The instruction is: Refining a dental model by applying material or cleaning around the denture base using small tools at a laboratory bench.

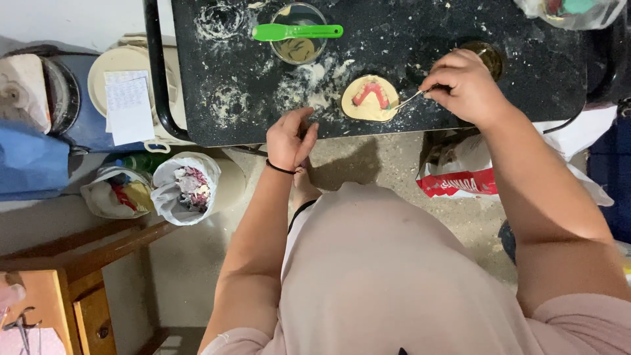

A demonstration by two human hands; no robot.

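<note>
Big black worktop (539, 72) dusted with white powder. On it sits a yellowish plaster cast (369, 98) with a pink horseshoe inside, near the front edge. Right hand (463, 85) pinches a thin tool (409, 100) touching the cast. Left hand (290, 138) is curled at the edge (can't tell if it's holding anything).
</note>
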